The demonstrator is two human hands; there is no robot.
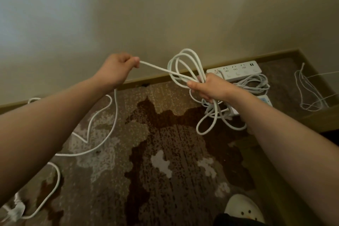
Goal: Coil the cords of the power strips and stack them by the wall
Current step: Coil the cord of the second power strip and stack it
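Above the patterned carpet (165,134), a bundle of white cord loops (185,64) is gripped by the right hand (207,86), with fingers and thumb curled round the gathered strands; loops rise above the fist and others hang below it. From this bundle a single straight run of the cord is stretched across to the left hand (117,68), where it is pinched between thumb and curled fingers. Below the left hand the cord is seen dropping to the floor and trailing in loose curves toward the lower left corner, where a white plug end (15,209) lies. Behind the right hand, a white power strip (236,71) is laid along the baseboard (73,93) by the wall, with its own cord (255,82) heaped beside it. Thin white wires (308,88) are seen at far right, well apart.
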